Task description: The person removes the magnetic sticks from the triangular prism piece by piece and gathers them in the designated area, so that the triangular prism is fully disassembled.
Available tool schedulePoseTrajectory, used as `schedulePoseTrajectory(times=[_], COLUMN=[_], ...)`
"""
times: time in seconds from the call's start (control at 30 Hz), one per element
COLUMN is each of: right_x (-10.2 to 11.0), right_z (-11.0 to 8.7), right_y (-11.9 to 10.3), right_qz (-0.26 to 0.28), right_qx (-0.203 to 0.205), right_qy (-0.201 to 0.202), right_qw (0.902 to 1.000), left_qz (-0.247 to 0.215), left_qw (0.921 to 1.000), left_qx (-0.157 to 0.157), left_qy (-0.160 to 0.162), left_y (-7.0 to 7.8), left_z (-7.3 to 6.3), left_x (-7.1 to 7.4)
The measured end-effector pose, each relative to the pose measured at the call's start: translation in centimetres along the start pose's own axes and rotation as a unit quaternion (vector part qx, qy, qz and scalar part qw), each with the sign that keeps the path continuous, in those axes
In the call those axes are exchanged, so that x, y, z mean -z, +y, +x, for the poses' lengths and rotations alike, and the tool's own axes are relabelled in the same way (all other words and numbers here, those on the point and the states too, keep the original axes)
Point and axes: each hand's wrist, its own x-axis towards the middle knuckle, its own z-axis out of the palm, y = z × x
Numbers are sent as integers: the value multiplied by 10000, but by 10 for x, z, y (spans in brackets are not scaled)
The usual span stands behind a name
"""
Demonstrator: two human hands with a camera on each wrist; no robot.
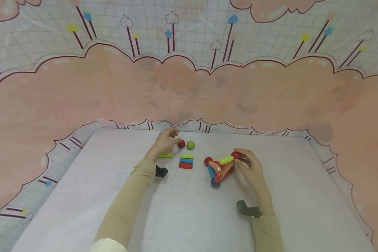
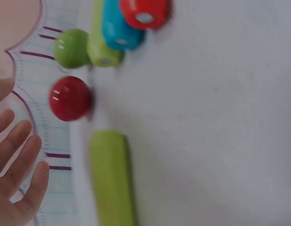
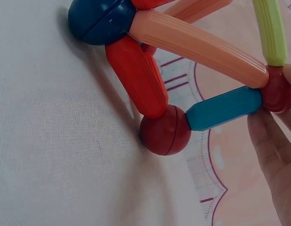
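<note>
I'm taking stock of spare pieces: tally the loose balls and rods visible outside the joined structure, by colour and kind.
Red plastic ball: 1
Green plastic ball: 1
Lime plastic rods: 2
Blue plastic rod: 1
Red plastic rod: 1
Total: 6

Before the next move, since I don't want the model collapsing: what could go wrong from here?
The right hand pinches the raised red ball of the model; a twist or pull might separate its joints.
The model's yellow rod joins that ball at one end and seems free at the other, so a bump could detach it.
The loose red ball lies close to the left hand; a brush could roll it into the green ball.
</note>
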Motion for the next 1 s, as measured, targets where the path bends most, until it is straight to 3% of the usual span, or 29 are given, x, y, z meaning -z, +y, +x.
schedulePoseTrajectory(times=[0.17,0.27,0.43,0.67,0.87,1.0], right_x=[0,1,3,9,12,14], right_z=[-2,-2,-2,-3,-5,-6], right_y=[4,14,31,32,27,24], right_qz=[101,147,154,224,85,126], right_qx=[-32,-103,-240,-60,-235,-410], right_qy=[-27,-58,-172,-380,-843,-1131], right_qw=[9999,9998,9994,9990,9961,9927], left_qz=[-296,-632,-986,-1226,-1763,-1860], left_qw=[9972,9922,9855,9773,9647,9604], left_qx=[-465,-875,-1328,-1730,-1955,-2073], left_qy=[506,620,383,49,9,16], left_y=[25,44,67,90,99,100], left_z=[-15,-30,-51,-72,-83,-87], left_x=[0,-4,-24,-61,-86,-98])
